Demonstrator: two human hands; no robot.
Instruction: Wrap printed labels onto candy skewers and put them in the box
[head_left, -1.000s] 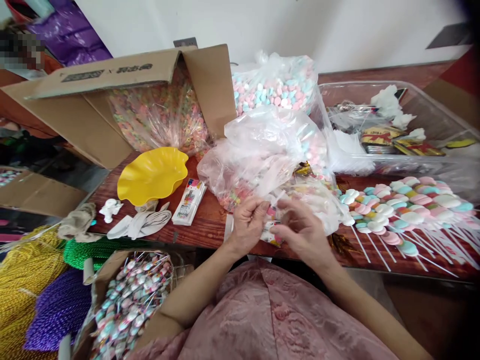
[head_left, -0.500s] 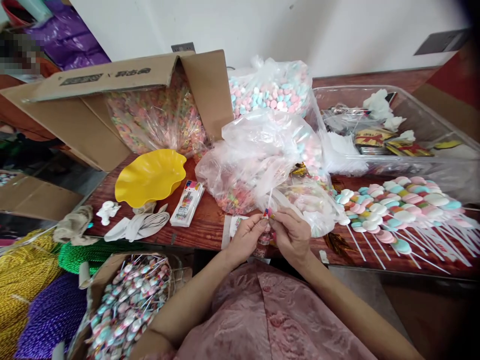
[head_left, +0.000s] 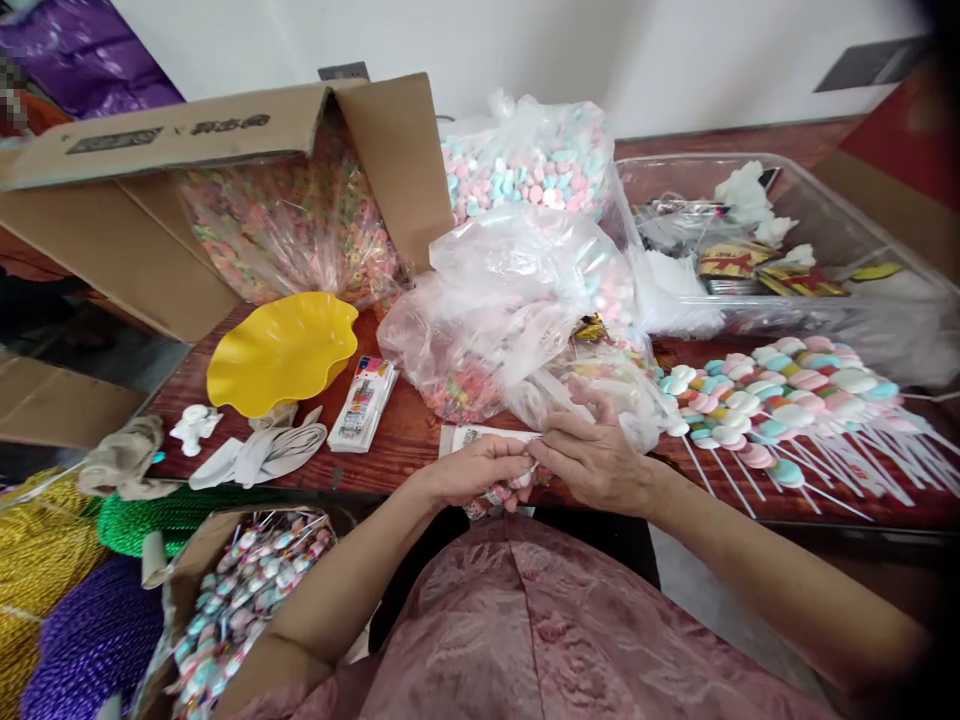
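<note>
Left hand (head_left: 480, 470), right hand (head_left: 592, 460): fingertips of both pinched shut on small pink-and-white sweet (head_left: 517, 484), now lower, at the red-brown wooden desk (head_left: 405, 440) near edge. Brown cardboard box (head_left: 150, 150): print unreadable.

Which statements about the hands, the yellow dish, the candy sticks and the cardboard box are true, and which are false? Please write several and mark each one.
1. The left hand and the right hand meet at a small candy piece over the near edge of the table. True.
2. The yellow dish lies to the right of the hands. False: it lies to their left.
3. Many candy sticks lie side by side on the table, right of the hands. True.
4. The cardboard box behind the dish is shut. False: its flaps are open, and a clear bag of coloured sweets shows inside.
</note>
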